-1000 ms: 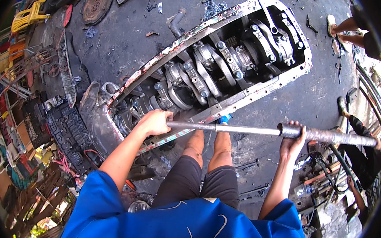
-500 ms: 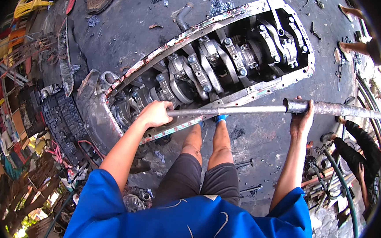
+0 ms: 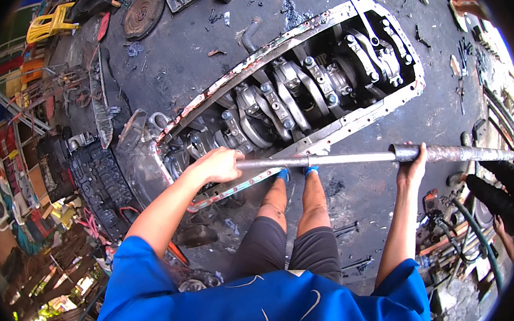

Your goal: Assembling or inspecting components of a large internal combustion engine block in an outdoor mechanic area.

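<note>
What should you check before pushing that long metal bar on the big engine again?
1. Left hand wrapped around the near end of the bar, over the engine: ok.
2. Right hand gripping where the thin bar enters the thicker pipe: ok.
3. Bar's tip seated on a bolt: cannot tell, the left hand hides it.
4. Feet planted close beside the engine, under the bar: ok for footing, not ok if the bar slips down.
5. Loose wrench lying across the open engine's far end: not ok, it could drop in.
6. Another person's arm near the pipe's far end: not ok, too close.
</note>
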A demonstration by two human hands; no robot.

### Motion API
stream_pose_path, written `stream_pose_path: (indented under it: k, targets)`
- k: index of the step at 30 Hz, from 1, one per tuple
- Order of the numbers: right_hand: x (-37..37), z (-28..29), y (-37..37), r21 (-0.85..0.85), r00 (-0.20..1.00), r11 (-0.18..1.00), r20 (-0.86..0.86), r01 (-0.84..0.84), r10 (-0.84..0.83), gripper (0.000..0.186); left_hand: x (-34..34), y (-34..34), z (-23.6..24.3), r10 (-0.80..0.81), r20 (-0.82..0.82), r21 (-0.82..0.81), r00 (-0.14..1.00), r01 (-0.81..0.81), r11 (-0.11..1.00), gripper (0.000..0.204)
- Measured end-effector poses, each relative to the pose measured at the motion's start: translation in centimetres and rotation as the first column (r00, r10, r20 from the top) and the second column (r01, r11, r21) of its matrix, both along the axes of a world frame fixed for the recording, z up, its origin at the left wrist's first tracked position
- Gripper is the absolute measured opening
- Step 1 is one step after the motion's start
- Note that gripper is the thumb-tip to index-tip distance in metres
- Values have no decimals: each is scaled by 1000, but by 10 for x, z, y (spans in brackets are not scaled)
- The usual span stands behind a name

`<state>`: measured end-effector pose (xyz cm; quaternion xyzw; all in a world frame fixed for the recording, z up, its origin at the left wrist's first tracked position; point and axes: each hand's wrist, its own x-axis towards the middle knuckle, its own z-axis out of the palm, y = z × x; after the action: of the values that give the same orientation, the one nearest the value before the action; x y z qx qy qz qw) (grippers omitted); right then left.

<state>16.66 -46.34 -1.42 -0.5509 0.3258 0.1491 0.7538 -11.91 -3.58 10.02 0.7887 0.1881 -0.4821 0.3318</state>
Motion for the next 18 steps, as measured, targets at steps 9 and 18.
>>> stream_pose_path:
  k: [9, 18]
  targets:
    - [-38, 43, -36, -26, 994, 995, 58, 100, -98, 32, -67, 19, 110, -74, 37, 198, 997, 65, 978, 40]
    - [-110, 72, -70, -221, 966, 942, 3, 251, -257, 33, -208, 116, 200, -133, -39, 434, 990, 137, 890, 35]
